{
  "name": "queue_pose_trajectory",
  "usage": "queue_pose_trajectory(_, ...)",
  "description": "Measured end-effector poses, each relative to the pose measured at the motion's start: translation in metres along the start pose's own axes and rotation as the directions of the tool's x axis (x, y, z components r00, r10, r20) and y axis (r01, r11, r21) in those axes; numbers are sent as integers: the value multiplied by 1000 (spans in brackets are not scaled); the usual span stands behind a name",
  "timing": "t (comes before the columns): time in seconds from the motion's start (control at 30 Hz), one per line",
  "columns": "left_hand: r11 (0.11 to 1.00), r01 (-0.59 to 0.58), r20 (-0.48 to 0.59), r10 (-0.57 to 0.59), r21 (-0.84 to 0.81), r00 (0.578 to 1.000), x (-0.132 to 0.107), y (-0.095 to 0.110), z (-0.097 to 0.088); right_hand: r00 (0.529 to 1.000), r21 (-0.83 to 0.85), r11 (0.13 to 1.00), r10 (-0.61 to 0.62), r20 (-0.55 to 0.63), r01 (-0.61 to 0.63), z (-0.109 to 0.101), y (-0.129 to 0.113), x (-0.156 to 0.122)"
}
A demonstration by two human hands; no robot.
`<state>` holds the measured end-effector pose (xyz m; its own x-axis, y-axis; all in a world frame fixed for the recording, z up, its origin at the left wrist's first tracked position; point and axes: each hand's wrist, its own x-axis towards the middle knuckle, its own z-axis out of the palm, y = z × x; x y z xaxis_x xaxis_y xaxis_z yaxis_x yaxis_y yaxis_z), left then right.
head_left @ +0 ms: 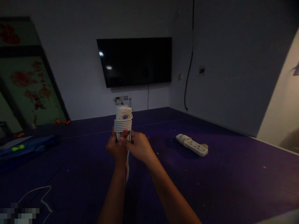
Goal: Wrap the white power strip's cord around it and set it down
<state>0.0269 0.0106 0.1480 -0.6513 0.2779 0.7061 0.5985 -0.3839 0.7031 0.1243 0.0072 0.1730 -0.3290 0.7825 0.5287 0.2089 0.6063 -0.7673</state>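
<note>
Upright in front of me is a white power strip [121, 112] with its white cord [122, 125] wound round it in several turns. My left hand [115, 147] is closed around its lower end. My right hand [139, 145] is closed too, its thumb and fingers pinching at the strip's lower part beside the cord. A loose length of cord hangs down behind my wrists. To the right, a second white power strip [197, 147] lies on the purple surface [224, 180], its cord wrapped round one end.
A dark television [137, 62] hangs on the far wall above some sockets [125, 98]. Dark blue cloth [35, 145] lies at the left. A thin white cable [43, 199] trails at the lower left. A black cable [189, 68] hangs down the right wall.
</note>
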Motion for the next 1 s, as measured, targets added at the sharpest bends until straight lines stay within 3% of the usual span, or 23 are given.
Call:
queue_pose_trajectory(0.17,993,-107,32,106,41,994,-3,-4,2,995,-85,994,55,-83,-62,-2,-2,0)
queue_pose_trajectory(0.37,972,-232,119,234,-28,965,-7,0,5,978,23,996,93,-189,-90,-8,4,4)
queue_pose_trajectory(0.5,950,-303,230,313,-79,921,-11,4,10,941,81,993,111,-318,-90,-20,11,8)
queue_pose_trajectory(0.63,918,-345,344,394,-197,852,-14,11,12,929,127,985,156,-335,-119,-40,14,9)
queue_pose_trajectory(0.73,929,-210,457,336,-305,824,-12,17,10,937,197,975,165,-308,-107,-52,15,9)
queue_pose_trajectory(0.9,899,219,496,-2,-379,868,-1,24,4,966,272,957,157,-207,-98,-59,21,11)
queue_pose_trajectory(0.97,846,377,558,-118,-376,821,2,27,2,976,305,947,156,-152,-104,-59,23,12)
queue_pose_trajectory(1.0,815,449,615,-150,-367,774,3,29,1,980,316,943,152,-127,-105,-59,24,12)
